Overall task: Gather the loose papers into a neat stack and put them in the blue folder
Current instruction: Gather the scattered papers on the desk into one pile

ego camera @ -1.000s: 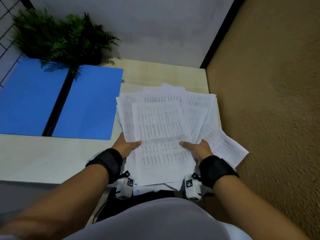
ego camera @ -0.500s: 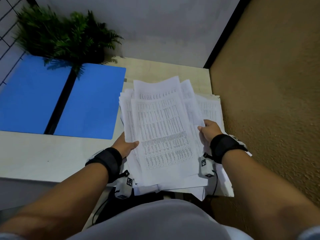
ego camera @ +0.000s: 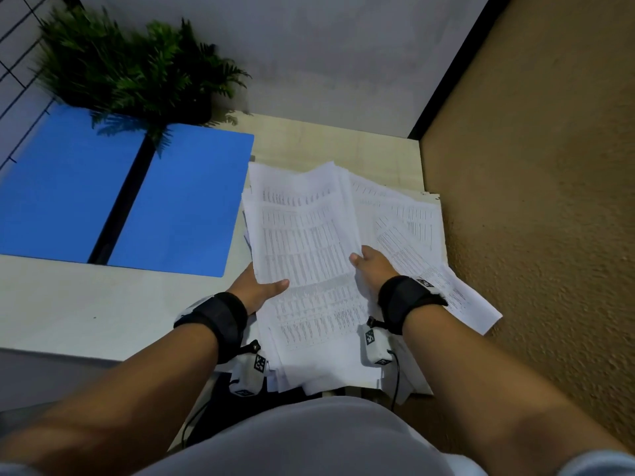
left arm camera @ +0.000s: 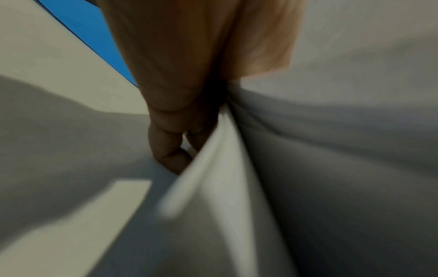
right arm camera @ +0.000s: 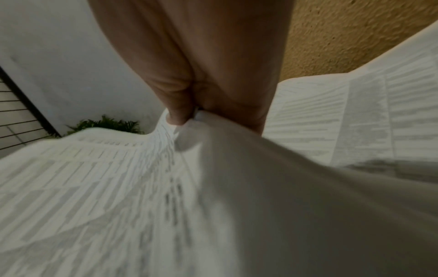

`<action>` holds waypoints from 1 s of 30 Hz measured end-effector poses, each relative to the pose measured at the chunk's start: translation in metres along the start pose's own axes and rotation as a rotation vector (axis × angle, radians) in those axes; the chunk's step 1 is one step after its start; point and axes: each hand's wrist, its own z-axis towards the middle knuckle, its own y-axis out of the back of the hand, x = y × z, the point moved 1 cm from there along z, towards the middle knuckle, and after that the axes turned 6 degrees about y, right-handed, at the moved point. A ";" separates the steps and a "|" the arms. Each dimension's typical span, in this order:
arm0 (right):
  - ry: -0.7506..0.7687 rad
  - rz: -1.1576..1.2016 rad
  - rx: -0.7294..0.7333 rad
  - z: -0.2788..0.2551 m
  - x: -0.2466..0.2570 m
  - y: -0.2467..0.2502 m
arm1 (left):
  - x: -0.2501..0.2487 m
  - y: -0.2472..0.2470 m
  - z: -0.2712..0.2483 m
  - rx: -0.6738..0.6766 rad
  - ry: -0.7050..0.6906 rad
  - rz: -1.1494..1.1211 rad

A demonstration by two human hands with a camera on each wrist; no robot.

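The left hand [ego camera: 256, 290] grips the left edge of the papers [ego camera: 309, 255], thumb lying on the top sheet and fingers curled beneath, as the left wrist view confirms. The right hand [ego camera: 372, 266] pinches the right edge of the upper sheets, thumb over and fingers under, lifting that edge so the sheets bow. The bundle is uneven: further printed sheets fan out to the right beneath the right wrist, one corner overhanging the table [ego camera: 86, 304] toward the tan wall [ego camera: 549, 201]. The papers lie at the table's right end, just right of the blue folder [ego camera: 182, 201], which lies open and flat, touching or nearly touching the sheets. A green plant [ego camera: 130, 70] stands behind the folder, its fronds overlapping the far edge.
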 end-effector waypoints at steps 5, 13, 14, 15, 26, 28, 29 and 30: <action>0.091 -0.051 -0.194 0.006 -0.009 0.020 | 0.009 0.014 0.003 -0.157 0.046 0.028; -0.158 -0.683 -0.285 -0.002 -0.038 0.107 | 0.012 0.024 0.000 -0.201 0.095 0.026; -0.168 -0.666 -0.278 -0.004 -0.040 0.107 | 0.013 0.024 0.001 -0.198 0.096 0.033; -0.159 -0.610 -0.296 -0.004 -0.045 0.106 | 0.013 0.023 0.002 -0.199 0.099 0.043; 0.033 -0.032 -0.523 -0.019 -0.050 0.102 | 0.018 0.015 0.009 -0.238 0.110 0.116; 0.076 -0.139 -0.611 -0.028 -0.040 0.110 | 0.019 0.015 0.010 -0.242 0.106 0.127; 0.108 -0.212 -0.652 -0.033 -0.035 0.115 | 0.019 0.014 0.010 -0.244 0.103 0.131; 0.130 -0.259 -0.680 -0.041 -0.027 0.121 | 0.018 0.013 0.010 -0.252 0.104 0.135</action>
